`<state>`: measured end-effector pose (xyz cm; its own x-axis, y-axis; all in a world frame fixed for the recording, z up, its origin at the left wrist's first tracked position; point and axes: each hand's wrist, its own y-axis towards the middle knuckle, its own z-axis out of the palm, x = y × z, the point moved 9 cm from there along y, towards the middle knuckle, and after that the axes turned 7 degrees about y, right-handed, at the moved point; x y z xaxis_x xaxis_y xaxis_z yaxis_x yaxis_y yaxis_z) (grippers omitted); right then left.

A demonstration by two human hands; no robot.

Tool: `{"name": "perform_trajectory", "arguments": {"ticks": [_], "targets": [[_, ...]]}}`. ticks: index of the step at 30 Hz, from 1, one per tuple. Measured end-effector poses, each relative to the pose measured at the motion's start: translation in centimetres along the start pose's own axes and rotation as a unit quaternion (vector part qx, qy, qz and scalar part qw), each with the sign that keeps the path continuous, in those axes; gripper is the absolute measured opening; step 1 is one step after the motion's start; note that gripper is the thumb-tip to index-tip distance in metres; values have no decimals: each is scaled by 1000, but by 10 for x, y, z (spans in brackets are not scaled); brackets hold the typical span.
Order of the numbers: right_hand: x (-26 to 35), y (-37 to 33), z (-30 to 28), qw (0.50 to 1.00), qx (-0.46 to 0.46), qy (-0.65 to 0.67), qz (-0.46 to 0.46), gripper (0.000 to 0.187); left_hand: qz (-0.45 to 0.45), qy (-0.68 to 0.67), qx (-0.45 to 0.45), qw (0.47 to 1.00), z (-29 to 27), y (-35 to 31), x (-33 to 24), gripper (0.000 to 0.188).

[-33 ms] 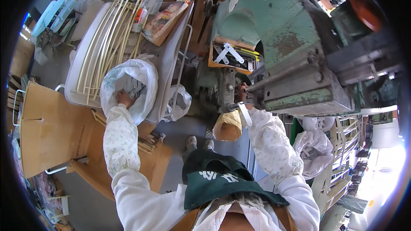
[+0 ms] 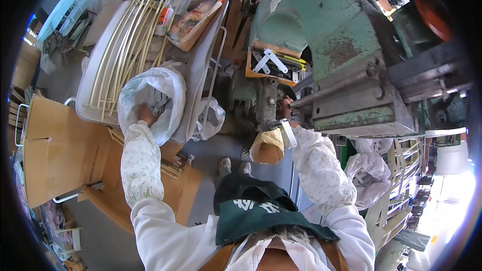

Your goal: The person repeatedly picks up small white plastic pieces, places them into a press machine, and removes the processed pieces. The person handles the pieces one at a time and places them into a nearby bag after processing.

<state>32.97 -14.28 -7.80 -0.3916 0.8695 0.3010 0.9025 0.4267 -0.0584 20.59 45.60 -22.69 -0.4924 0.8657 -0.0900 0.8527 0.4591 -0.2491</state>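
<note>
My left hand (image 2: 146,114) is inside a white plastic bag (image 2: 176,90), over a heap of thin pale strips (image 2: 161,101). It is smeared by motion, so its finger positions do not show. My right hand (image 2: 286,107) is at the working end of a worn green press-like machine (image 2: 326,45), between its metal block (image 2: 268,101) and a pointed tool part. Its fingers look curled and are partly hidden by the machine. A white flat strip (image 2: 289,134) sticks out below these fingers, seemingly gripped by them.
A cardboard box (image 2: 251,74) holding white hinged strips and yellow-handled tools sits on the machine. Cream rods (image 2: 118,55) and a glue bottle (image 2: 164,21) lie on the grey-white table. A brown paper bag (image 2: 267,148) hangs below the machine. Open cartons (image 2: 65,150) stand at left.
My left hand has shifted slightly inside the bag and is more blurred. The right hand and the white strip look almost unmoved.
</note>
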Motion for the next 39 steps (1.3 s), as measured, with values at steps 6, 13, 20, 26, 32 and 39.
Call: {"name": "perform_trajectory", "arguments": {"ticks": [6,13,20,26,32,39], "targets": [[20,7,14,1000,12,25,-9,25,18,-118,-24,993,12,-6,27,67],[25,12,15,999,13,28,-15,24,95,-149,-89,980,-61,-21,10,33],[24,8,16,999,4,32,-15,24,-59,-503,-110,855,-97,-16,42,30],[6,3,-1,1000,-21,20,-8,23,-19,-678,17,735,-123,-80,-45,21],[-5,10,2,999,-45,18,2,22,238,-474,246,811,-106,-261,-253,21],[2,27,15,999,-41,8,-7,22,145,-499,460,721,-65,-398,-318,20]]}}
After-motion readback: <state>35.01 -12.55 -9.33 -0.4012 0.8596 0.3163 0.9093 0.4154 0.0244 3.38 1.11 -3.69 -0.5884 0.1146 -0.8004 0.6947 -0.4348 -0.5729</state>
